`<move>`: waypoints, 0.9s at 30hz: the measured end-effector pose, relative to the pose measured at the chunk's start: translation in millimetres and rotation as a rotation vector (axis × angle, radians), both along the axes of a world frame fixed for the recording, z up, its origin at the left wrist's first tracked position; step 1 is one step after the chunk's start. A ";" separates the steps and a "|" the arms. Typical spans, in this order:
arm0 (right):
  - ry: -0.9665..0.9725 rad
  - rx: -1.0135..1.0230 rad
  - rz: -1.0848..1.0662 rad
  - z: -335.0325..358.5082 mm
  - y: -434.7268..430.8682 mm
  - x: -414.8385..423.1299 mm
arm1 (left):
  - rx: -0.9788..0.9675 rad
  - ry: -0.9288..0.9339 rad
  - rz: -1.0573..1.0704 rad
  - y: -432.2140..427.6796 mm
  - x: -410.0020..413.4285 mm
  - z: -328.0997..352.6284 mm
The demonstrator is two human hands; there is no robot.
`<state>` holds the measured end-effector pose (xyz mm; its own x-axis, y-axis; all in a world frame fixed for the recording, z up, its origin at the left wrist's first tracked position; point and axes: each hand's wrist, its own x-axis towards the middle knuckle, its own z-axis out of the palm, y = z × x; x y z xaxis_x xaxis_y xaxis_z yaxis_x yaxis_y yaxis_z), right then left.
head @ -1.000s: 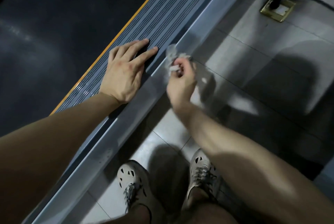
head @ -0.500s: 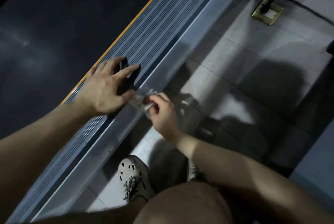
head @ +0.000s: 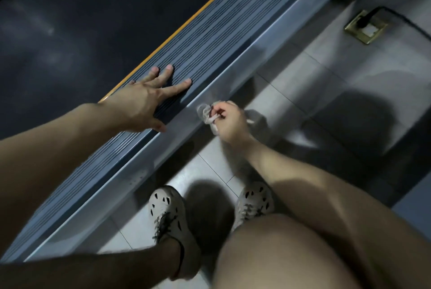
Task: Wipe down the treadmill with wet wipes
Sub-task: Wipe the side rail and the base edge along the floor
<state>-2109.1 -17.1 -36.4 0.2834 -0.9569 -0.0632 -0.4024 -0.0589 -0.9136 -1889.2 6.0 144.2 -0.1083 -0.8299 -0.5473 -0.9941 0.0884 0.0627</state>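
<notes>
One treadmill (head: pixel 70 20) runs from near left to far right. The left hand (head: pixel 144 104) lies flat on its ribbed side rail (head: pixel 221 30), with the fingers straight and spread apart. The right hand (head: pixel 231 123) is just to the right, fingers curled tight round one crumpled wet wipe (head: pixel 206 113) — the wipe sits at the treadmill's smooth grey outer edge (head: pixel 263 41). Two pale shoes (head: pixel 168 214) stand near, on the tiled floor (head: pixel 326 74). Far right, one brass floor socket (head: pixel 368 31) holds one black plug (head: pixel 364 20) — its cord (head: pixel 401 18) runs off to the right.
</notes>
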 end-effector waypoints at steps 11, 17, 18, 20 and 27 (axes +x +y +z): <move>0.809 0.077 0.690 148.1 -100.2 -20.3 | 0.006 -0.059 -0.036 1.1 -4.0 6.6; 0.150 0.735 -0.077 34.4 -34.1 11.2 | -0.213 0.028 -0.032 31.4 10.0 2.0; -0.018 0.856 -0.256 9.4 -19.6 18.4 | -0.309 0.014 -0.050 42.8 14.8 -4.0; -0.283 0.914 -0.571 -25.0 0.6 32.1 | -0.442 -0.036 -0.086 66.1 22.7 -22.8; -0.680 0.682 -1.035 -39.9 -4.4 80.2 | -0.656 -0.003 -0.112 79.5 34.1 -62.8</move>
